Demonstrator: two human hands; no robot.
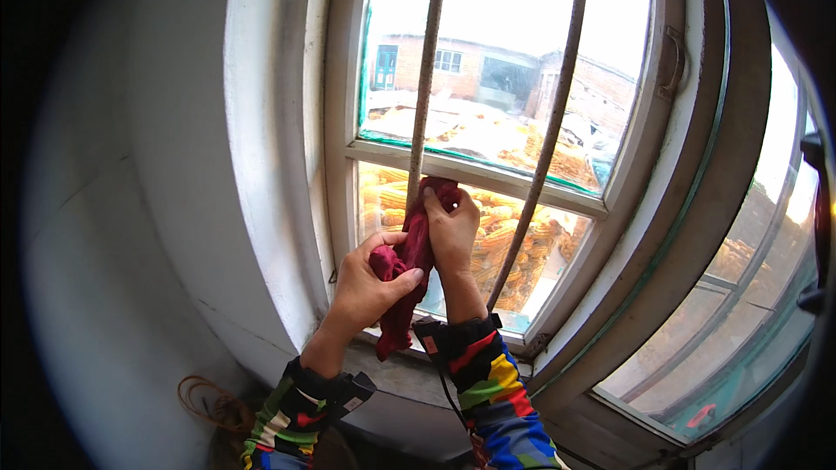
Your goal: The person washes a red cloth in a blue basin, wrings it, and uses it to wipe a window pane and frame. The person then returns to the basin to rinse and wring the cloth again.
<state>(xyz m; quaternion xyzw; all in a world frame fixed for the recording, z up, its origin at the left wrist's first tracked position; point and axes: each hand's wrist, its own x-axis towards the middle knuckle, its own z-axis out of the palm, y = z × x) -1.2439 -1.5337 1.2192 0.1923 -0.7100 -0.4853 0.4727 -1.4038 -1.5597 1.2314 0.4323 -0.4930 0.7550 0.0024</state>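
Observation:
A dark red cloth (418, 241) is bunched around the lower part of the left metal window bar (428, 65), in front of the lower glass pane. My left hand (369, 281) grips a wad of it at the lower left, thumb and fingers around the fabric. Higher up, my right hand (452, 225) pinches the cloth near the wooden crossbar (490, 172) of the window. One end of the cloth hangs down below my left hand towards the sill. The bar is hidden where the cloth covers it.
A second bar (548, 124) stands to the right. The wooden frame has a metal handle (671, 64). Below lies the window sill (405, 369); coiled cord (209, 401) is at the lower left. Corn cobs (516, 248) are piled outside the glass. Another window (712, 339) is at right.

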